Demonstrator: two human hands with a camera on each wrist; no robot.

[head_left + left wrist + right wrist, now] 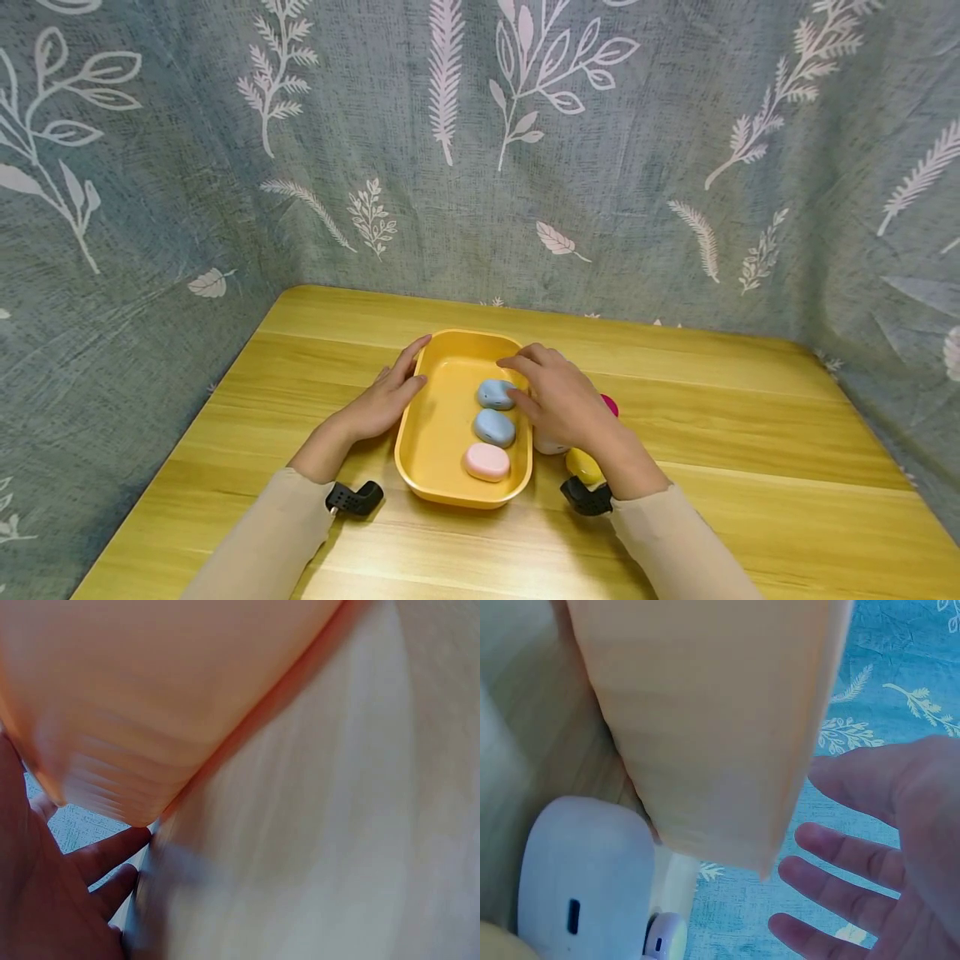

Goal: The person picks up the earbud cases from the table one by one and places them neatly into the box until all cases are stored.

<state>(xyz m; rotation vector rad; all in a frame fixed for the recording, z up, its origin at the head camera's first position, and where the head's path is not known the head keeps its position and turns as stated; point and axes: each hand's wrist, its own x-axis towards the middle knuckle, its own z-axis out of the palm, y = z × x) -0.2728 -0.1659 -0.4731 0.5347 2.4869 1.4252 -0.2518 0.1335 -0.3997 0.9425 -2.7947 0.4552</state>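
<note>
A yellow tray [438, 442] with a raised rim stands on the table. Inside it, along the right side, lie a light blue earbud case [491, 395], a second blue earbud case [494, 427] and a pink earbud case [487, 462]. My left hand [378, 404] rests against the tray's left side, thumb and fingertips at the rim. Over the right rim hovers my right hand [562, 396], its fingers loosely spread with nothing between them. Its thumb tip overlaps the upper blue case in the head view.
Outside the tray on the right, partly under my right arm, are a white case [585, 877], a smaller pale case [667, 937], a yellow case [583, 467] and a magenta item [611, 405]. A patterned grey-blue cloth [480, 208] hangs behind the wooden table [750, 483].
</note>
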